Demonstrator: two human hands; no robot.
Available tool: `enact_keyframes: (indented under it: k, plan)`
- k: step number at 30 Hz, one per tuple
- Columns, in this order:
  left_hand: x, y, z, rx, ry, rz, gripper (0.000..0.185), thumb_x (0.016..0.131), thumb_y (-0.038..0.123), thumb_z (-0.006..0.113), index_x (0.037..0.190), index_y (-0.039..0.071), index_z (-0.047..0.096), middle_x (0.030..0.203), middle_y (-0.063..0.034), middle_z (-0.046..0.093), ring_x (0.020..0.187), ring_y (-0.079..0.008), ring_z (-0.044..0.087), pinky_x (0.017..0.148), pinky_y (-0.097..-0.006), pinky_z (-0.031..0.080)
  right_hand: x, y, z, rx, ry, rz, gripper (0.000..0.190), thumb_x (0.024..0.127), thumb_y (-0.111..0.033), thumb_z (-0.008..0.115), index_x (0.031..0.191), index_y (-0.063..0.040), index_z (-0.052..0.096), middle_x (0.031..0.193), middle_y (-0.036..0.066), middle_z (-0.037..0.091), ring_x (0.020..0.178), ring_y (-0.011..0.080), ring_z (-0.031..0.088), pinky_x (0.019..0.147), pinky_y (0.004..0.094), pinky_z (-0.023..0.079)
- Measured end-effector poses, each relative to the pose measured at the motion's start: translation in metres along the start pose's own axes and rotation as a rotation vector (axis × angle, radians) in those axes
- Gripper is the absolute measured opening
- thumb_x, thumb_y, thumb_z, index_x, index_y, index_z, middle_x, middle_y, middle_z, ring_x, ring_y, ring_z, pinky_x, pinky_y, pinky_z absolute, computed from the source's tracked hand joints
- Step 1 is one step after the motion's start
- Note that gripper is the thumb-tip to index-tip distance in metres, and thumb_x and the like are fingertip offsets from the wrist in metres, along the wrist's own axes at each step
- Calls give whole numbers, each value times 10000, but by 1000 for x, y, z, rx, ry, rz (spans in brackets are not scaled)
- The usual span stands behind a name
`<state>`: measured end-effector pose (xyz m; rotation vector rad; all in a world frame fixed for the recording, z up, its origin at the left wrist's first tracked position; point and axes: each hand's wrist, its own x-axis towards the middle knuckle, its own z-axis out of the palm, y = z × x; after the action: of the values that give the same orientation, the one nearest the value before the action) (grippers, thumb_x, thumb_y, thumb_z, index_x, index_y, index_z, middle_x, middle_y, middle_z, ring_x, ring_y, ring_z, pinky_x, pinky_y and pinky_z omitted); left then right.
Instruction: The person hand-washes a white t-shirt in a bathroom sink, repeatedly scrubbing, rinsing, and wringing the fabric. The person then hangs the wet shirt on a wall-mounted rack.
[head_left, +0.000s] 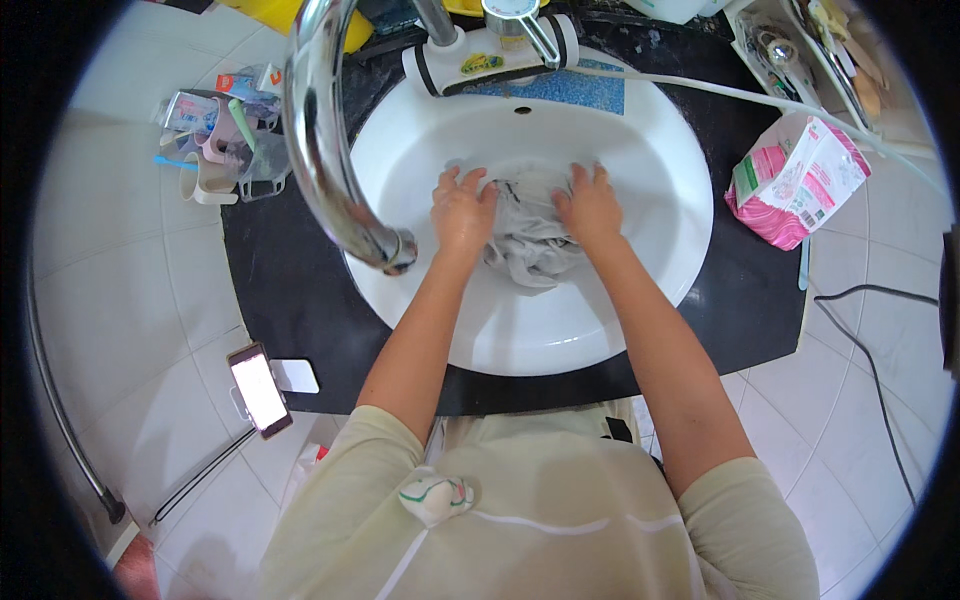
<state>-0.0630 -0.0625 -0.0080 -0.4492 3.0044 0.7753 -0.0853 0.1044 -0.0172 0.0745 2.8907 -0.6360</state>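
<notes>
A crumpled pale grey cloth (532, 240) lies in the bowl of a white oval washbasin (420, 315). It looks wet, and a small dark mark shows near its upper left edge. My left hand (463, 214) is at the cloth's left side, fingers spread, its thumb against the fabric. On the other side, my right hand (592, 210) touches the cloth's right edge with its fingers apart. Neither hand visibly grips the fabric. The curved chrome spout (322, 150) arches over the basin's left rim, left of my left forearm.
Behind the bowl sits a mixer tap with a lever (540, 41). A pink-and-white package (799, 180) stands on the black countertop (750, 315) at right. Cups (206, 180) and toothbrushes are at the left wall. A lit phone (259, 390) is on a holder by the front left edge.
</notes>
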Motion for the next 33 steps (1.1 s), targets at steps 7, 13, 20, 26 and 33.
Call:
enact_keyframes:
  k: [7,13,20,26,33]
  plan:
    - [-18,-10,62,190,-58,351,288,772,251,478,1033,136,517,1138,-109,439,1052,-278,406,831,-483,337,-17,4,53,-118,65,-414,307,735,-287,505,989,-121,550,1103,62,490,1064,247,396,826,487,314]
    - [17,-11,83,302,-150,307,157,774,232,453,826,112,539,848,-46,508,847,-223,455,639,-407,379,26,-16,51,-204,-178,-223,143,708,-203,502,786,-114,582,919,58,555,912,216,487,709,403,354]
    - [44,-23,96,394,-366,268,179,757,180,442,691,117,596,708,-83,597,709,-247,563,612,-361,449,56,-17,75,-428,-365,-219,173,706,-155,453,705,-128,624,740,68,612,713,210,574,649,370,384]
    - [45,-14,69,14,-209,99,165,760,135,438,772,77,591,715,-115,597,669,-261,577,648,-367,455,60,-11,61,-235,-148,-282,209,741,-216,475,632,-97,609,699,83,600,693,226,567,604,346,389]
    - [-6,-2,-6,-183,-38,173,254,764,164,476,1001,86,522,974,-126,546,862,-275,526,741,-395,414,-8,-7,-36,-7,-361,-385,239,764,-277,486,768,-64,595,837,87,585,858,265,510,764,397,342]
